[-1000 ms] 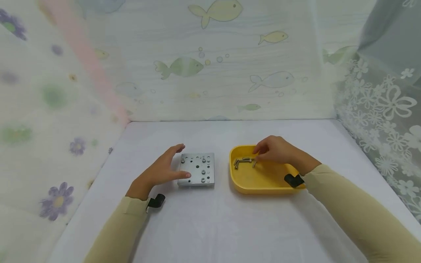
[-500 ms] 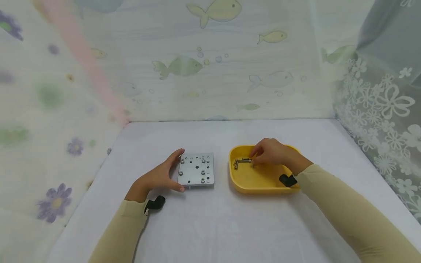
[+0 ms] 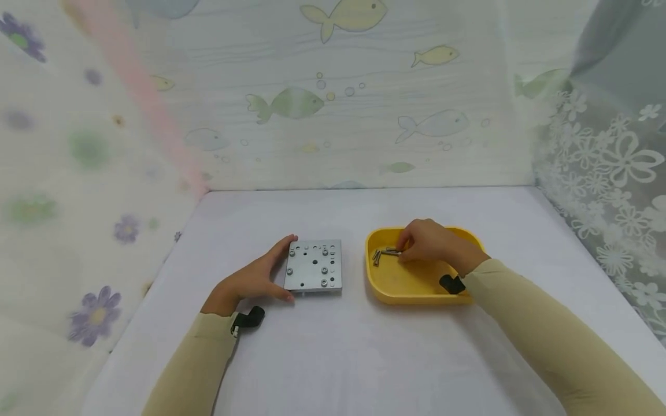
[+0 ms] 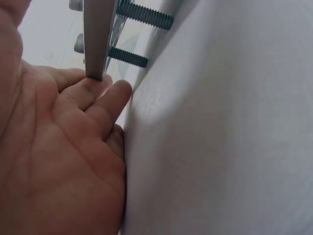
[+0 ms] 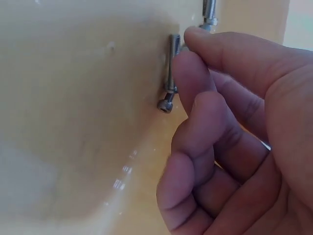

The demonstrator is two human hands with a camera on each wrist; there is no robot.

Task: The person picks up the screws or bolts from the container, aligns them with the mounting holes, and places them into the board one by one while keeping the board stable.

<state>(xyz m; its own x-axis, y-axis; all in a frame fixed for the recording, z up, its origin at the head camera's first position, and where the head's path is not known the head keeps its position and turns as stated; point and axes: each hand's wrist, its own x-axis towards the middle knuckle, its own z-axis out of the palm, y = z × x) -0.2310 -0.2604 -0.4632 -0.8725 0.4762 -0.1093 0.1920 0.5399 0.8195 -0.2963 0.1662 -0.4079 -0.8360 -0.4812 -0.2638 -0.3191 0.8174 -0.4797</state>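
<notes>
On the table, a silver metal plate point(image 3: 307, 273) carries several socket head screws standing in its holes. The left wrist view shows screw shanks point(image 4: 128, 56) poking out below the plate's underside. My left hand point(image 3: 252, 283) spans the plate's left side, fingers mostly straight, thumb at the front edge and index finger at the back corner. My right hand point(image 3: 426, 241) reaches into a yellow tray point(image 3: 416, 299), its fingers curled. Thumb and index tips meet beside loose screws point(image 5: 170, 68) with washers; I cannot tell whether one is between them.
More loose screws point(image 3: 377, 258) lie in the tray's left part. White cloth covers the table point(image 3: 333, 346). A curtain printed with fish point(image 3: 291, 104) hangs behind, a flowered one point(image 3: 96, 315) at the left, and white lace point(image 3: 624, 162) at the right.
My left thumb has come off the plate's top to its front edge. My right hand has shifted slightly left in the tray, and the screw below its fingertips no longer shows.
</notes>
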